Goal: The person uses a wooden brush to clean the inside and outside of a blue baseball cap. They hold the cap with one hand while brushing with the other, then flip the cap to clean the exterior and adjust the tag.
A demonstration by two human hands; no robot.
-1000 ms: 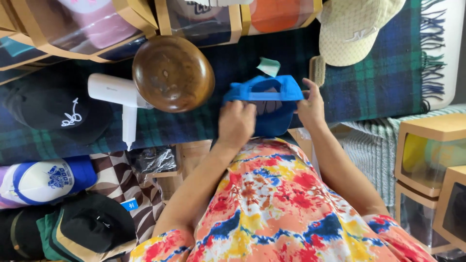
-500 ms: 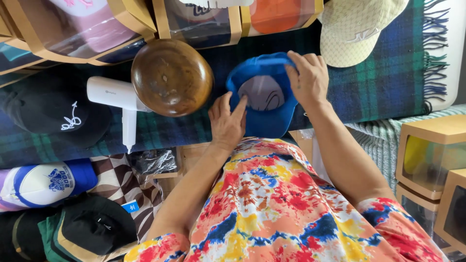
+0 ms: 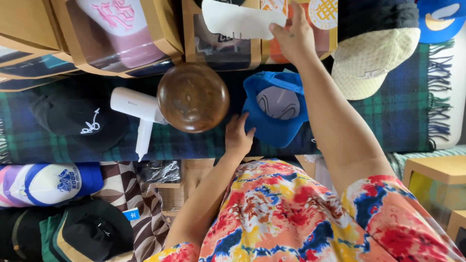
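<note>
On a dark green-and-blue plaid blanket (image 3: 388, 121), the left hand (image 3: 239, 136) rests open against an upturned blue fabric cap (image 3: 274, 114). The right hand (image 3: 291, 39) pinches a white card sheet (image 3: 238, 20). Windowed cardboard boxes (image 3: 160, 43) run off the top edge.

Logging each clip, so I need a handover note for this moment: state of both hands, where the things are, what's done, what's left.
Left hand: resting at the edge of the blue cap, gripping nothing.
Right hand: pinching a white card insert over the windowed boxes.
Blue cap lies upside down on the plaid blanket, beside the brown wooden dome.
Done: cap laid open.
Left: the insert is not in the cap.
</note>
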